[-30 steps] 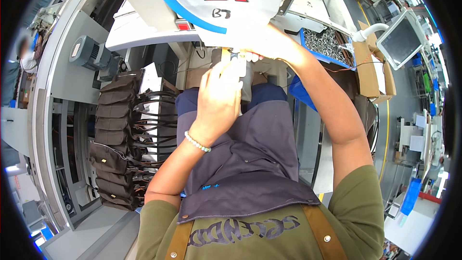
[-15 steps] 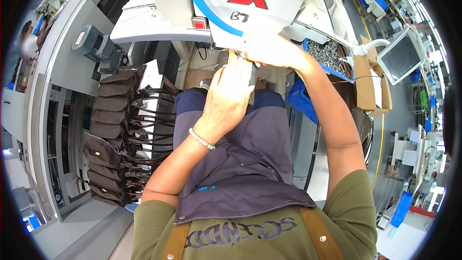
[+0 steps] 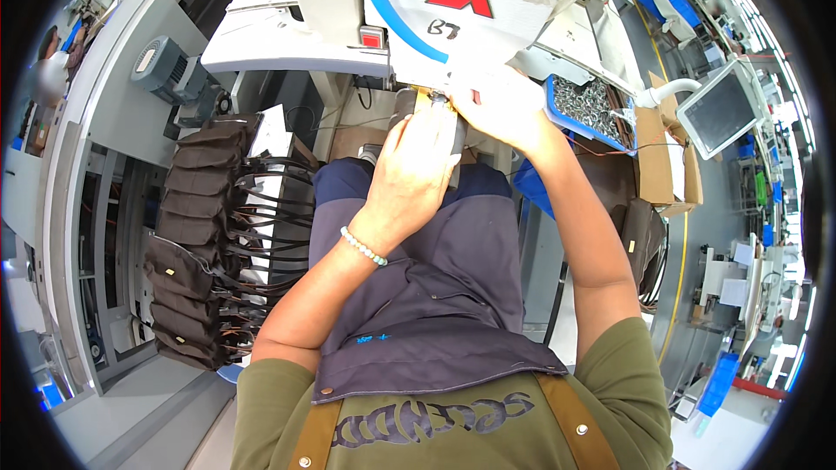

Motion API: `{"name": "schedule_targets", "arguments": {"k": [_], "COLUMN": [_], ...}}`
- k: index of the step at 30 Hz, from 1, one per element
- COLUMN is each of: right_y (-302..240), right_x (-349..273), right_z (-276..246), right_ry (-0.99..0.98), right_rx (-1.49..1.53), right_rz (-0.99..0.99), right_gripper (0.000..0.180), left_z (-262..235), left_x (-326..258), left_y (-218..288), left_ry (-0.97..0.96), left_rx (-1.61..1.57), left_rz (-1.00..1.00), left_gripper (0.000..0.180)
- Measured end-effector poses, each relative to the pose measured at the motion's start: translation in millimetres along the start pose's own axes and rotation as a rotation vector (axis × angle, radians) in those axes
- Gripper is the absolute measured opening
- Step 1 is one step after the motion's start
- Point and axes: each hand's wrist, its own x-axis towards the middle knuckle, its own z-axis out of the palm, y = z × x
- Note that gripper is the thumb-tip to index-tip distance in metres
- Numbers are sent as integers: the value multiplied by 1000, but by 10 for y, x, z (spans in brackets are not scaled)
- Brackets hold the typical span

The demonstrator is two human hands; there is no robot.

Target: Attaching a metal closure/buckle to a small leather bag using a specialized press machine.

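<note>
My left hand [image 3: 414, 161], with a beaded bracelet at its wrist, lies over a dark piece [image 3: 404, 104] under the white machine head [image 3: 514, 0]. Its fingers stretch forward and press flat on the piece, hiding most of it. A yellow part [image 3: 421, 99] shows by the fingertips, with a small dark metal part beside it. My right hand [image 3: 505, 104] reaches in from the right, close to the left fingertips. Glare washes out its fingers, so their grip cannot be made out. A blue tube [image 3: 383, 13] curves down the machine head.
Dark fabric pouches with black straps [image 3: 187, 226] hang in a row at my left, near a grey motor [image 3: 161, 70]. On the right are a blue tray of metal pieces [image 3: 592, 109], a cardboard box [image 3: 662, 174] and a screen on an arm [image 3: 724, 109]. A red switch [image 3: 372, 37] sits on the machine.
My right hand has shifted slightly down, and its elbow is a little lower and further left. The left hand stays nearly in place. The whole view has tilted slightly.
</note>
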Motion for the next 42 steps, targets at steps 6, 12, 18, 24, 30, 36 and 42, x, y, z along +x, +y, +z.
{"name": "schedule_targets", "arguments": {"k": [6,12,18,24,30,36,42], "right_y": [-57,-84,-202,-250,-215,-175,-160], "right_x": [-38,-54,-212,-264,-235,-241,-226], "right_z": [-32,70,271,356,364,401,442], "right_ry": [-42,98,223,281,300,320,359], "right_rx": [310,238,227,129,136,179,128], "right_rz": [43,-74,-53,-38,-71,-98,-98], "right_gripper": [31,34,31,30,33,34,29], "left_z": [-7,-16,-6,8,1,0,-20], "left_x": [2,3,-19,-30,-37,-38,-21], "left_y": [4,5,1,-9,-14,-28,-14], "left_ry": [-5,-21,-20,-14,-7,-15,-22], "left_rx": [1,-2,-11,-4,-17,-17,-5], "left_rz": [0,1,-5,1,-9,3,6], "left_gripper": [38,42,49,49,47,47,47]}}
